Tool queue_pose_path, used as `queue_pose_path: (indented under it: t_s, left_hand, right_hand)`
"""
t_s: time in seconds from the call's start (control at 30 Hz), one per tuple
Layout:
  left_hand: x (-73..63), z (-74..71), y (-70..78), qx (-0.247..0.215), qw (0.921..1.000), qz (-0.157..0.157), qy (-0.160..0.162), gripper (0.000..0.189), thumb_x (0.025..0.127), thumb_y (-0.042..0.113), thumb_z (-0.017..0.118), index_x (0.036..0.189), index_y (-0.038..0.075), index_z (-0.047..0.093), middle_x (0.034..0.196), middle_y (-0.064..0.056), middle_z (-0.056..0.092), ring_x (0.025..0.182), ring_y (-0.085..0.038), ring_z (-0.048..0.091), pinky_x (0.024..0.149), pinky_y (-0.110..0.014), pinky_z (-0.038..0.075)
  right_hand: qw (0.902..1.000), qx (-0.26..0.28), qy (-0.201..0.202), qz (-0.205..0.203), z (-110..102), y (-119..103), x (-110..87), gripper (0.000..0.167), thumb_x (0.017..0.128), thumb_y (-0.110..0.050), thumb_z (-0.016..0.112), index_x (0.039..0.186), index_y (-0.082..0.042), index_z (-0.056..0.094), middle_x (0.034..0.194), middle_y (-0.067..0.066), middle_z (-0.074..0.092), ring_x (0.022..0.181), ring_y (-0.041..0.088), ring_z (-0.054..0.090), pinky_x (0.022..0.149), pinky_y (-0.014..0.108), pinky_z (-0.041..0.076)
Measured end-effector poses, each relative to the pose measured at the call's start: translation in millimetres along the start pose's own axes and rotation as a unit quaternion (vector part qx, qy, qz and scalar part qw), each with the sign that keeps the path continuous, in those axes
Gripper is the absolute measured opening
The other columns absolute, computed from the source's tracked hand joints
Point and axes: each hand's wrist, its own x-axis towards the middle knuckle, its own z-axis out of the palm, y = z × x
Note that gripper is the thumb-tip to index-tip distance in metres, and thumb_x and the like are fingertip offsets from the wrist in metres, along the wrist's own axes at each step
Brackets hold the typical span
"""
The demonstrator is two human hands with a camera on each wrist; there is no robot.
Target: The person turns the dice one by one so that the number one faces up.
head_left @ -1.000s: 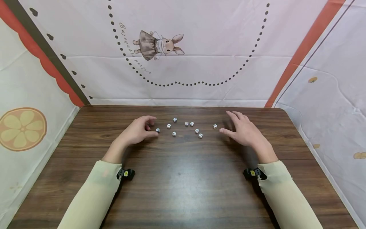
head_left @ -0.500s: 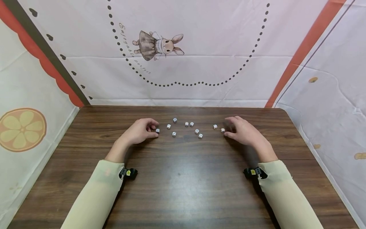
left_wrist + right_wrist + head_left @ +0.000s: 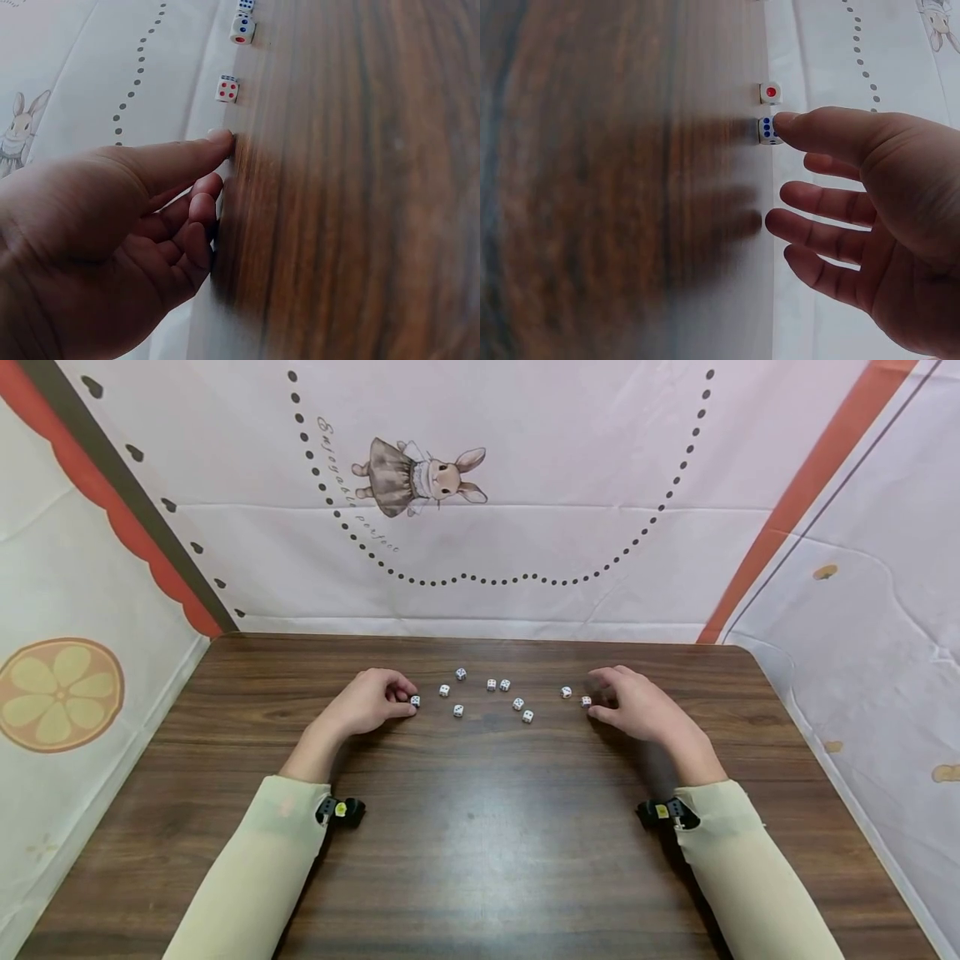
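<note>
Fingers of the right hand [image 3: 637, 703] have drawn in since a second ago, and the rightmost die [image 3: 586, 702] now shows beside its thumb, right of centre; those fingers are spread apart. Left of centre, thumb and index finger of the left hand [image 3: 367, 702] flank the leftmost die [image 3: 416, 702]; whether they pinch it, I cannot tell. Eight other dice [image 3: 491, 685] lie mid-frame on the wood-grain table [image 3: 465, 827].

Brown wood-grain table [image 3: 480, 810], rounded at its far corners, close-set pair of white dice [image 3: 505, 685] on it, four scattered dice [image 3: 458, 711] left of the pair, two dice [image 3: 517, 703] nearer and slightly right of it, two outlying dice [image 3: 566, 692] well to its right
</note>
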Motion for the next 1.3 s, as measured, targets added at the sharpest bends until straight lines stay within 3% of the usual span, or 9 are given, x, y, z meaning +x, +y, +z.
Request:
queue_pose_path:
  t_s: [0.43,0.77,1.3]
  left_hand:
    - [0.8,2.0,-0.4,-0.002,0.9999,-0.011,0.003,0.013,0.094,0.018,0.083,0.103,0.009,0.08,0.088,-0.001,0.068,0.082,-0.019,0.059,0.076,-0.036,0.048]
    - [1.0,3.0,-0.6,-0.002,0.9998,-0.019,0.0,0.013,0.095,0.019,0.083,0.104,0.01,0.08,0.089,-0.001,0.068,0.082,-0.019,0.059,0.076,-0.037,0.048]
    - [1.3,2.7,-0.4,-0.005,0.9998,-0.02,-0.001,0.013,0.096,0.019,0.082,0.105,0.01,0.079,0.089,-0.003,0.067,0.083,-0.02,0.058,0.076,-0.038,0.047]
  right_hand:
    - [0.9998,0.018,-0.004,-0.003,1,-1,3.4,0.05,0.099,-0.014,0.076,0.141,0.005,0.059,0.13,0.024,0.065,0.115,0.039,0.067,0.097,0.057,0.052]
    - [0.9996,0.023,-0.013,-0.006,2,-3,9.1,0.029,0.096,-0.009,0.078,0.122,0.001,0.073,0.103,0.01,0.073,0.09,0.024,0.066,0.082,0.048,0.054]
    - [0.9995,0.008,-0.008,-0.029,5,-6,16.3,0.02,0.096,-0.007,0.076,0.116,-0.002,0.077,0.095,0.005,0.071,0.085,0.021,0.063,0.079,0.044,0.052]
